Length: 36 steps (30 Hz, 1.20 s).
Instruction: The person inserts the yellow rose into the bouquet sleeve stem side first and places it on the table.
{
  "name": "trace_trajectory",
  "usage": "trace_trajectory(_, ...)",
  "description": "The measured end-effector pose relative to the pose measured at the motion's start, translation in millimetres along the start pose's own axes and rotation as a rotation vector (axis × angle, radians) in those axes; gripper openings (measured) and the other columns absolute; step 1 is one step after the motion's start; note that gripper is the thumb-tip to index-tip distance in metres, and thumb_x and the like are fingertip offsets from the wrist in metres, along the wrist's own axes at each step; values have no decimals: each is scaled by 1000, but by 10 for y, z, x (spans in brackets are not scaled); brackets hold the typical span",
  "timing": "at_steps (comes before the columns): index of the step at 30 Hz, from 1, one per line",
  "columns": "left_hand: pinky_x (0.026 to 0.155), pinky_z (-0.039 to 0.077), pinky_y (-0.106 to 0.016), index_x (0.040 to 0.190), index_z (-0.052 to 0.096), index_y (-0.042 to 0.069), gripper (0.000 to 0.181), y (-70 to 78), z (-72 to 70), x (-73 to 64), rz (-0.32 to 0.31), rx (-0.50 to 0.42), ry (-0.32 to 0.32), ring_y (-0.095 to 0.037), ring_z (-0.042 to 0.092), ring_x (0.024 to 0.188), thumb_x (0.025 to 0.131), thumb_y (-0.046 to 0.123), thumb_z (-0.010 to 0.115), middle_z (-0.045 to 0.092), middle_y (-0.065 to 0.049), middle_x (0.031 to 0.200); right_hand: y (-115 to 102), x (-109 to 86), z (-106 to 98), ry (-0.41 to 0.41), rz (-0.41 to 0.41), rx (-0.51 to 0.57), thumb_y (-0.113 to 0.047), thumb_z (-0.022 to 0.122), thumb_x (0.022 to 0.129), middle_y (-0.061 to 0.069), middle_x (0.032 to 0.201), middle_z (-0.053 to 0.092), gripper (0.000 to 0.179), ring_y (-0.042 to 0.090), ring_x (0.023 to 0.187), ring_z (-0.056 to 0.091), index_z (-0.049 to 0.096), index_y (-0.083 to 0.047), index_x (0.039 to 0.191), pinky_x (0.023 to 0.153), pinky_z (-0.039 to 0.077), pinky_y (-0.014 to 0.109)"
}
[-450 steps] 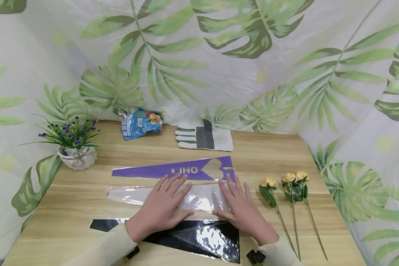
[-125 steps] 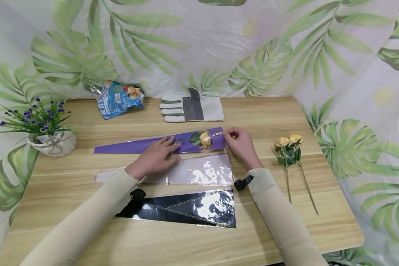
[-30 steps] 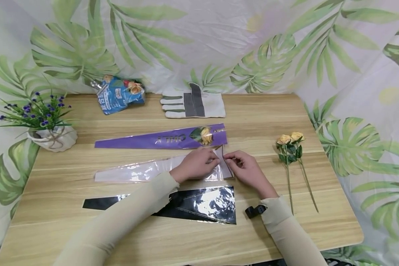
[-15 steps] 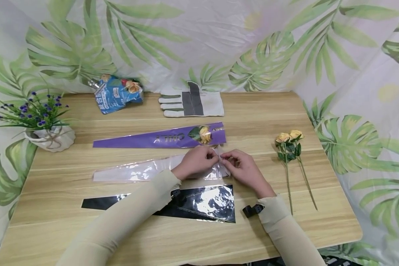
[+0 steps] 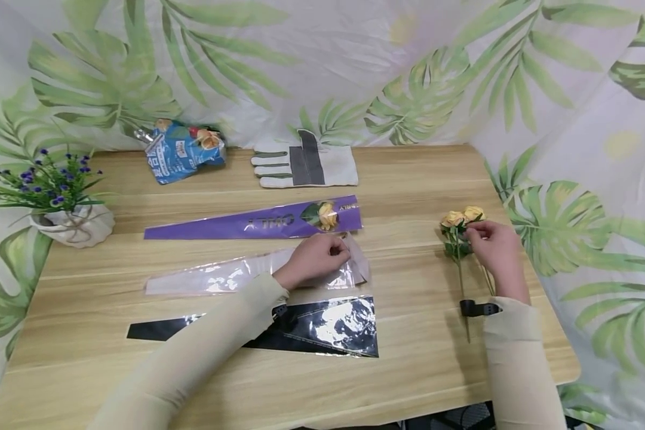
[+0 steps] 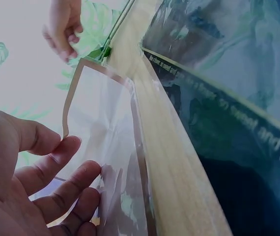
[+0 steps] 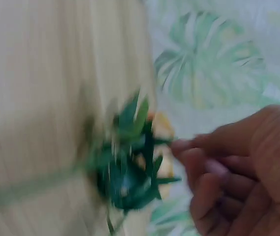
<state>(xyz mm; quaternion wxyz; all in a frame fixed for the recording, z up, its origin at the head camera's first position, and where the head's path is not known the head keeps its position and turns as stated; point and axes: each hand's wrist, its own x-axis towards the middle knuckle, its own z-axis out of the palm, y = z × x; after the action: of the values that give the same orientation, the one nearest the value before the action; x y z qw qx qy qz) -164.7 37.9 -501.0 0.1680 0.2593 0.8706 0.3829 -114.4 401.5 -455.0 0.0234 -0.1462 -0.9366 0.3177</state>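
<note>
My left hand (image 5: 314,258) pinches the edge at the wide end of a clear flower sleeve (image 5: 236,273). In the left wrist view the sleeve (image 6: 93,103) shows a brownish border, and its mouth edge is lifted between thumb and forefinger. At the right of the table my right hand (image 5: 495,251) is at two yellow roses (image 5: 473,213). The right wrist view, blurred, has thumb and forefinger pinching a green leaf tip of one rose (image 7: 130,182). Beyond the clear sleeve lies a purple sleeve (image 5: 220,227) with a yellow rose (image 5: 328,215) inside.
A shiny black sleeve (image 5: 333,325) lies nearer me. At the back are a work glove (image 5: 333,166) and a blue pouch (image 5: 180,156). A white pot (image 5: 77,226) with purple flowers stands at the left. Leaf-patterned cloth (image 5: 328,71) hangs behind.
My right hand has left the clear sleeve's mouth and moved right to the roses, while the left keeps its pinch. Earlier, one of three roses went into the purple sleeve.
</note>
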Motion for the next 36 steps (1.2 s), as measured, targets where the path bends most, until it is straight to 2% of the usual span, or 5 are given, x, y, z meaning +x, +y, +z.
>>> trace_trajectory(5,69,45,-31,78,69,18,18,-24,5,-8,19,-21,3,-14,54,73,95,23,62,62,6,75,151,142,-39,-214,-72,-240,-24,63,100,22,100,72,35,36,83,66,71,7,114,72,52,51)
trace_trajectory(12,75,47,-31,88,74,19,15,-50,15,-5,5,-24,-16,-13,57,79,95,26,64,65,8,83,88,234,125,-277,-90,-255,-20,61,99,28,108,70,34,42,91,65,71,9,113,78,51,54)
trace_trajectory(20,79,48,-31,92,76,18,14,-34,-2,-12,2,-29,-22,-11,59,84,95,27,65,67,9,88,-106,161,39,-388,100,472,-21,64,102,7,104,67,28,17,85,61,64,4,114,73,55,30)
trace_trajectory(27,81,48,-32,90,76,17,15,-34,-11,-2,3,-48,-33,-11,60,84,96,26,65,67,9,87,-435,-40,-53,-222,-112,1281,4,65,97,14,93,71,2,22,76,71,66,4,95,66,58,27)
trace_trajectory(36,85,49,-31,94,77,18,15,-30,-7,-5,-8,-60,-32,-11,61,86,97,26,65,69,9,90,-635,-271,129,189,-302,1293,4,73,91,22,89,69,21,26,71,71,61,13,106,66,59,31)
